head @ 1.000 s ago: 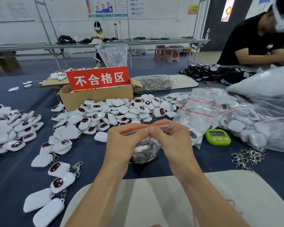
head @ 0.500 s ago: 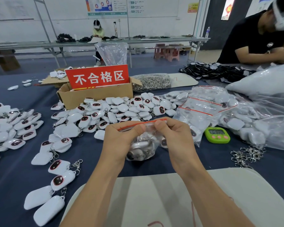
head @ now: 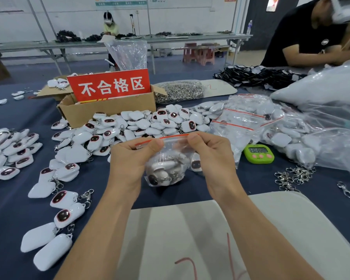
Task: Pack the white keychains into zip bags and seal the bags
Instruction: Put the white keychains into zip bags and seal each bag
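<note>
A clear zip bag [head: 167, 168] with a red strip along its top hangs above the dark blue table, holding several white keychains. My left hand [head: 129, 160] pinches the strip at its left part. My right hand [head: 212, 156] pinches it at the right end. Loose white keychains with dark oval faces lie in a big heap [head: 141, 124] behind the bag, in another heap [head: 8, 150] at the far left, and in a scattered line [head: 55, 209] at the near left.
A cardboard box [head: 107, 110] with a red sign stands behind the heap. Filled zip bags [head: 251, 120] and large plastic sacks [head: 327, 110] lie at the right, beside a green timer [head: 259, 153] and loose metal clasps [head: 291, 176]. A pale board [head: 190, 239] lies nearest me. Another person sits at the far right.
Both hands have held the bag throughout. My thumbs have drawn apart along the red strip, my right one now at its right end, and the bag hangs a little lower between my hands.
</note>
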Demonstrator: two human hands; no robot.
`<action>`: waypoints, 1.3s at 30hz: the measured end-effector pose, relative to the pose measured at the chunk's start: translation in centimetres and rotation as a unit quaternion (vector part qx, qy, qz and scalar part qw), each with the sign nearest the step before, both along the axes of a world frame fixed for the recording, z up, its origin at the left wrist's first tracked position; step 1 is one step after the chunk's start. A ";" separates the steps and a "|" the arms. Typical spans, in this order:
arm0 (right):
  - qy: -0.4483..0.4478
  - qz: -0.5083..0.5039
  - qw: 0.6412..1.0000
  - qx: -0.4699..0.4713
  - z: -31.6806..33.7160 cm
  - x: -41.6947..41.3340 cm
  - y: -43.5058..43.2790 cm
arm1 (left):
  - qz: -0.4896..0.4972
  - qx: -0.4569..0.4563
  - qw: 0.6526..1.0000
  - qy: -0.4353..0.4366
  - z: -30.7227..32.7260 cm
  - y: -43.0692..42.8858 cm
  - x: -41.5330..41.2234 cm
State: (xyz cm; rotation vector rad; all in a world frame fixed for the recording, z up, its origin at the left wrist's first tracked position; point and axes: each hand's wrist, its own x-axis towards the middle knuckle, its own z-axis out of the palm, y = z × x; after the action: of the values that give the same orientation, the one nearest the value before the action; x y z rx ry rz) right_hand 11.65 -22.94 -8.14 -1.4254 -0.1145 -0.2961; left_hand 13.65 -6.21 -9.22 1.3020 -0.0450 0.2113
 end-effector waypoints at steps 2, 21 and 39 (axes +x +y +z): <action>0.010 -0.025 1.000 0.011 -0.3 0.0 0.2 | -0.012 0.004 1.000 0.004 -0.1 0.3 0.1; 0.007 -0.001 0.999 0.035 0.4 -0.6 -0.4 | -0.030 0.017 0.999 -0.021 0.5 0.0 -0.1; 0.100 -0.048 0.993 0.045 -0.4 -0.1 -0.2 | 0.036 0.037 0.998 0.027 -0.3 0.3 0.5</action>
State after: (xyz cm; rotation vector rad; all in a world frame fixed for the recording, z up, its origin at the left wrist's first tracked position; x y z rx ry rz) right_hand 11.57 -23.15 -8.49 -1.3649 0.1301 -0.2317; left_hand 14.16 -5.94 -9.53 1.3833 0.0403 0.2380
